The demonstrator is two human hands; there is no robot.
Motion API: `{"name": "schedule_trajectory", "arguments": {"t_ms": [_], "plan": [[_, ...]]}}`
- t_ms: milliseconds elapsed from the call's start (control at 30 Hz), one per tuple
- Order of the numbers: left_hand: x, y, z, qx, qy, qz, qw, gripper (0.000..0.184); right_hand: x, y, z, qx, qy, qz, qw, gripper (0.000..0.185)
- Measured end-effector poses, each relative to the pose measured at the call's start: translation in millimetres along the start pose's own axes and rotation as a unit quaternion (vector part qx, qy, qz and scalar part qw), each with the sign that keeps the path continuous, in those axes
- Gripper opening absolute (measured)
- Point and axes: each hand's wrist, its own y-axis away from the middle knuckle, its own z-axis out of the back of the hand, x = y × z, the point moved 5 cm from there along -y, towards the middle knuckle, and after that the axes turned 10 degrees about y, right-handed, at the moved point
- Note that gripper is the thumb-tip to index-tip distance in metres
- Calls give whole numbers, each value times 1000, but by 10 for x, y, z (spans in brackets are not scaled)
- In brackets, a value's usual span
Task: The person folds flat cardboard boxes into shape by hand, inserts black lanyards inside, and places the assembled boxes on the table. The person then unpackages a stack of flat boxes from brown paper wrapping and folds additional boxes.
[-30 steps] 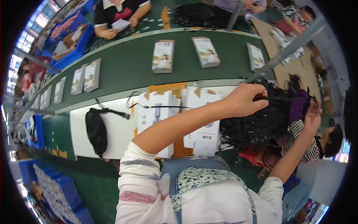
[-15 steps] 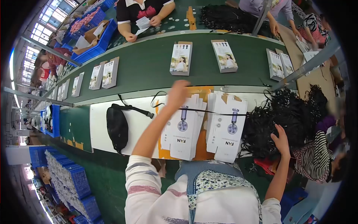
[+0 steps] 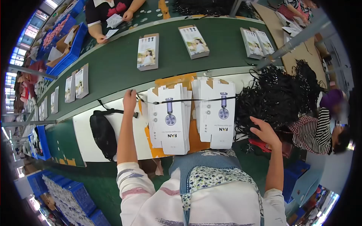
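Note:
My left hand (image 3: 130,101) is closed on one end of a black lanyard (image 3: 196,100), left of the boxes. The lanyard runs right, across two stacks of flat white fan boxes, to a tangled heap of black lanyards (image 3: 269,100). The left box stack (image 3: 169,133) and the right box stack (image 3: 217,130) lie side by side, printed with a purple fan and "FAN". My right hand (image 3: 266,132) is open, fingers spread, at the near edge of the heap; I cannot tell whether it touches the strands.
A black waist bag (image 3: 102,133) lies on the white tabletop (image 3: 83,124) at left. Beyond, a green conveyor belt (image 3: 113,64) carries several upright printed boxes (image 3: 148,52). A metal post (image 3: 294,41) slants at right. Across the belt, a person (image 3: 109,17) holds papers.
My left hand has moved left and toward me, drawing the lanyard along over the boxes. My right hand stays open by the heap. The whole view has shifted.

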Motion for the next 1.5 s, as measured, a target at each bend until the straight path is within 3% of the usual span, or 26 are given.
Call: {"name": "schedule_trajectory", "arguments": {"t_ms": [67, 133, 233, 300, 367, 433, 567, 600, 633, 700, 867, 967, 1000, 1033, 1067, 1133, 1167, 1200, 1233, 1267, 1300, 1367, 1400, 1433, 1467, 1500], "plan": [[-752, -9, 66, -43, 18, -294, 955, 22, 84, 2, -19, 9, -14, -2, 1000, 49], [-1647, 305, 90, 0, 195, -226, 955, 21, 192, -24, -30, 13, -10, 20, 1000, 47], [-2628, 742, -26, 91, 247, -256, 930, 20, 367, -82, -9, -6, 0, 63, 998, 55], [-3058, 1023, -353, 305, 448, -141, 828, 19, 512, -138, 30, -61, -110, 67, 990, 74], [-3429, 1349, -556, 323, 520, -67, 788, 21, 772, -286, 114, -116, -255, 83, 956, 99], [-3821, 1663, -688, 425, 570, -38, 702, 24, 1094, -389, 247, -170, -264, 154, 937, 111], [-4482, 2136, -757, 524, 609, -39, 594, 22, 1771, -523, 344, -73, -394, 224, 889, 88], [-4640, 2240, -762, 543, 617, -53, 567, 23, 1777, -537, 365, -59, -343, 238, 907, 52], [-4756, 2313, -787, 558, 619, -58, 550, 23, 1721, -497, 443, -65, -344, 236, 907, 52], [-4917, 2366, -873, 565, 612, -83, 547, 24, 1628, -342, 643, -87, -336, 278, 896, 19], [-5249, 2305, -1122, 518, 543, -216, 624, 25, 1007, -118, 1237, -173, -411, 115, 888, 17], [-5418, 2346, -1167, 380, 380, -513, 669, 25, 659, -108, 1455, -235, -422, 101, 870, 21], [-5391, 2383, -1224, 372, 383, -510, 674, 26, 546, -164, 1451, -234, -425, 102, 869, 21], [-5259, 2389, -1322, 459, 465, -315, 688, 21, 403, -253, 1398, -223, -419, 76, 877, 20], [-5165, 2385, -1443, 403, 445, -357, 716, 20, 244, -329, 1307, -212, -412, 51, 885, 19], [-4653, 2215, -2000, 436, 253, -328, 799, 27, -262, -532, 941, -191, -359, 31, 913, 20], [-4397, 2175, -2148, 426, 114, -439, 783, 30, -417, -587, 835, -170, -301, 9, 938, 22], [-4058, 2198, -2100, 302, 5, -582, 755, 32, -398, -482, 816, -182, -180, 0, 966, 28], [-3855, 2221, -1980, 295, -85, -592, 745, 35, -317, -323, 776, -192, -57, -8, 980, 36], [-3632, 2235, -1843, 291, -175, -593, 730, 38, -170, -165, 728, -151, -88, 30, 984, 40], [-3505, 2279, -1664, 422, -162, -539, 711, 40, 8, 32, 747, -110, -120, 67, 984, 44], [-3416, 2474, -1142, 649, -97, -408, 634, 41, 574, 586, 989, -43, -45, 282, 958, 38], [-3457, 2680, -762, 718, -58, -413, 557, 43, 801, 849, 1022, 37, -84, 395, 914, 35], [-3325, 2811, -487, 792, 69, -319, 515, 42, 881, 1089, 933, 132, -163, 541, 814, 34], [-3427, 2969, -171, 811, 91, -385, 431, 41, 1013, 1263, 932, 192, -151, 571, 784, 34], [-3394, 3097, 25, 845, 148, -336, 388, 39, 1135, 1442, 931, 254, -138, 596, 749, 35]]}}
